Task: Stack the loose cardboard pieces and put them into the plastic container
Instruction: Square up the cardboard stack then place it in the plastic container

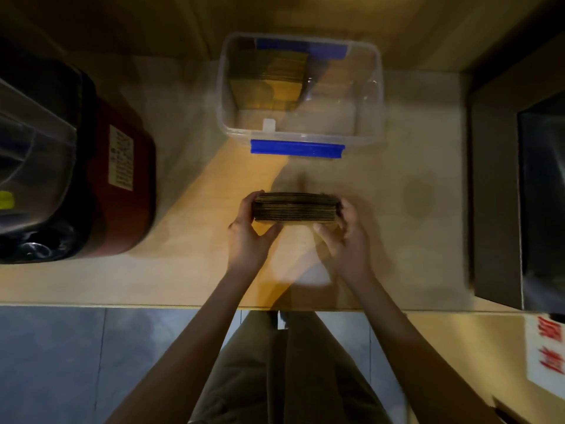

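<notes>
— Both forearms reach out over the table edge; what are the hands doing?

— Left hand [249, 223] and right hand [342, 228] press in on the two ends of a stack of cardboard pieces [296, 207], fingers curled round the far side, thumbs near the front. Whether it rests on the table [382, 240] or is just lifted off it, I can't tell.

— And the plastic container [301, 90]?

— Open, farther back on the table, well apart from the stack. Another bundle of cardboard [269, 78] already sits in its left half; the right half looks free.

— So how far along?

— Part done, I'd judge. This stack looks squared up; it still has to go into the container. No other loose pieces show.
</notes>
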### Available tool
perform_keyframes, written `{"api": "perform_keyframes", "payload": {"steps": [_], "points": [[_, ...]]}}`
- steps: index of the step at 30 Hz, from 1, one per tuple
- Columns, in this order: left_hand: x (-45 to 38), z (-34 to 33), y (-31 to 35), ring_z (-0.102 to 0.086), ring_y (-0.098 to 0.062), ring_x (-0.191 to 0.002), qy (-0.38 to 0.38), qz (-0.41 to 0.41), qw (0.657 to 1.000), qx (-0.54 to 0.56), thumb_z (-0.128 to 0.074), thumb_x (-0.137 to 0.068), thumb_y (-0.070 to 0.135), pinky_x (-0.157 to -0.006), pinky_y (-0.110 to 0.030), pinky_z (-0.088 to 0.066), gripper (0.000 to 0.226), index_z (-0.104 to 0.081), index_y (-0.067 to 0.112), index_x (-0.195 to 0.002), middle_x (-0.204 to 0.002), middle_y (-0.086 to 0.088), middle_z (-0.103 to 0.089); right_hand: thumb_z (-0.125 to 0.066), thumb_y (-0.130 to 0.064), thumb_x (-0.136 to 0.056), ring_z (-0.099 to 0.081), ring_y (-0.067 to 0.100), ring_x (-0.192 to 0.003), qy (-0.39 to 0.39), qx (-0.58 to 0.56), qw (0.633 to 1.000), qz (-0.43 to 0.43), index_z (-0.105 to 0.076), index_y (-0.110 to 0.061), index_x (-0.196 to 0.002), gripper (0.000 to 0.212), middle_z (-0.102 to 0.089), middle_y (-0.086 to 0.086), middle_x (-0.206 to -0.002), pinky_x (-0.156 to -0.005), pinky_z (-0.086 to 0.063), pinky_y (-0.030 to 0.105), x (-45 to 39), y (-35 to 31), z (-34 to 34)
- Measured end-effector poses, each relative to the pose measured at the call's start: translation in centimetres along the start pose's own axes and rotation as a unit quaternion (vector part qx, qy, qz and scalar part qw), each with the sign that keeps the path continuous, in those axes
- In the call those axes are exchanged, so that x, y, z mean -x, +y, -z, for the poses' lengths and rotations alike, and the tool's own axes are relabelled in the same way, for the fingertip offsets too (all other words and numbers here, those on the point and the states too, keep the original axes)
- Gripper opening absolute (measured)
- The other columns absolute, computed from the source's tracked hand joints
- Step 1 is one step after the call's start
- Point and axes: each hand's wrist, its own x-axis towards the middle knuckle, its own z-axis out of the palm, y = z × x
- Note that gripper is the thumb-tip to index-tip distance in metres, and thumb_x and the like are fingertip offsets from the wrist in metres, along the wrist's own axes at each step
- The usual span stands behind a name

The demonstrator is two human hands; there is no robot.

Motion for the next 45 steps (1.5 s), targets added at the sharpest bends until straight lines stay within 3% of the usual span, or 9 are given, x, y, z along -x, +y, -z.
{"api": "perform_keyframes", "payload": {"steps": [6, 14, 23, 28, 32, 35, 39, 43, 45], "points": [[-0.1, -0.2, -0.5, -0.044, -0.005, -0.115, -0.031, 0.007, 0.999, -0.030, -0.073, -0.072, 0.013, -0.095, -0.019, -0.039, 0.078, -0.031, 0.014, -0.138, -0.132, -0.006, -0.054, -0.068, -0.010, -0.079, -0.041, 0.014, -0.131, -0.037, -0.032, 0.998, -0.043, -0.023, -0.026, -0.141, 0.079, -0.042, -0.007, -0.138, -0.111, -0.036, 0.036, 0.0, 1.0, -0.4], [-0.3, -0.8, -0.4, -0.046, -0.017, -0.124, -0.035, 0.043, 0.997, 0.049, -0.068, -0.074, 0.004, -0.103, -0.044, -0.044, 0.079, -0.027, 0.017, -0.141, -0.128, 0.000, -0.050, -0.061, 0.001, -0.081, -0.048, 0.000, -0.111, -0.011, -0.085, 0.994, -0.072, -0.029, -0.019, -0.140, 0.070, -0.047, -0.009, -0.123, -0.086, -0.039, -0.002, -0.8, 0.2, -1.4], [-0.4, -0.3, -0.7, -0.052, -0.020, -0.116, -0.026, 0.037, 0.999, 0.021, -0.065, -0.078, 0.005, -0.098, -0.043, -0.048, 0.068, -0.033, 0.014, -0.137, -0.123, -0.003, -0.054, -0.056, -0.003, -0.086, -0.045, 0.004, -0.120, -0.016, -0.044, 0.997, -0.059, -0.031, -0.016, -0.140, 0.061, -0.049, -0.007, -0.128, -0.092, -0.035, 0.000, -0.8, 0.5, -1.4], [0.0, -0.6, -0.5, -0.053, -0.019, -0.114, -0.011, 0.046, 0.999, 0.013, -0.062, -0.080, 0.006, -0.096, -0.033, -0.047, 0.064, -0.033, 0.013, -0.137, -0.123, -0.006, -0.057, -0.053, -0.006, -0.089, -0.047, 0.015, -0.125, 0.001, -0.011, 0.999, -0.049, -0.027, -0.014, -0.142, 0.060, -0.052, 0.009, -0.136, -0.110, -0.037, 0.035, -0.3, 0.9, -1.9], [0.1, -0.4, -0.1, -0.049, -0.015, -0.120, -0.008, 0.036, 0.999, 0.020, -0.058, -0.083, 0.004, -0.101, -0.029, -0.042, 0.064, -0.031, 0.014, -0.139, -0.130, -0.007, -0.054, -0.052, -0.008, -0.090, -0.048, 0.014, -0.122, 0.005, 0.011, 0.999, -0.038, -0.027, -0.013, -0.142, 0.057, -0.053, 0.010, -0.134, -0.106, -0.037, 0.030, 0.0, 0.7, -1.8], [0.2, -0.3, -0.2, -0.048, -0.018, -0.124, -0.028, 0.033, 0.999, 0.012, -0.057, -0.084, 0.003, -0.103, -0.029, -0.040, 0.063, -0.031, 0.015, -0.140, -0.132, -0.008, -0.054, -0.052, -0.009, -0.090, -0.048, 0.021, -0.125, 0.003, 0.025, 0.999, -0.042, -0.024, -0.012, -0.143, 0.060, -0.051, 0.011, -0.137, -0.109, -0.038, 0.037, 0.1, 0.8, -1.6], [0.0, -0.1, -0.4, -0.050, -0.013, -0.118, -0.037, 0.023, 0.999, -0.004, -0.056, -0.085, 0.005, -0.095, -0.021, -0.040, 0.060, -0.033, 0.015, -0.139, -0.128, -0.004, -0.057, -0.052, -0.008, -0.090, -0.045, 0.021, -0.128, -0.019, 0.036, 0.998, -0.044, -0.019, -0.017, -0.144, 0.064, -0.047, 0.010, -0.140, -0.111, -0.035, 0.040, 0.1, 0.8, -1.4], [-0.3, 0.4, -0.2, -0.052, -0.008, -0.105, -0.053, 0.011, 0.998, -0.016, -0.050, -0.089, 0.006, -0.079, 0.000, -0.038, 0.051, -0.035, 0.014, -0.138, -0.117, 0.002, -0.058, -0.051, -0.008, -0.090, -0.050, 0.023, -0.123, -0.018, 0.045, 0.998, -0.046, -0.030, -0.009, -0.140, 0.054, -0.053, 0.014, -0.133, -0.108, -0.039, 0.041, -0.4, 0.4, -0.9], [-0.7, 0.9, -0.1, -0.052, -0.007, -0.107, -0.059, -0.002, 0.998, -0.034, -0.050, -0.089, 0.007, -0.084, -0.003, -0.039, 0.048, -0.039, 0.013, -0.135, -0.122, -0.005, -0.060, -0.052, -0.007, -0.090, -0.051, 0.023, -0.121, -0.021, 0.051, 0.998, -0.045, -0.034, -0.008, -0.138, 0.052, -0.056, 0.014, -0.130, -0.107, -0.040, 0.039, -0.7, 0.1, -0.5]]}}
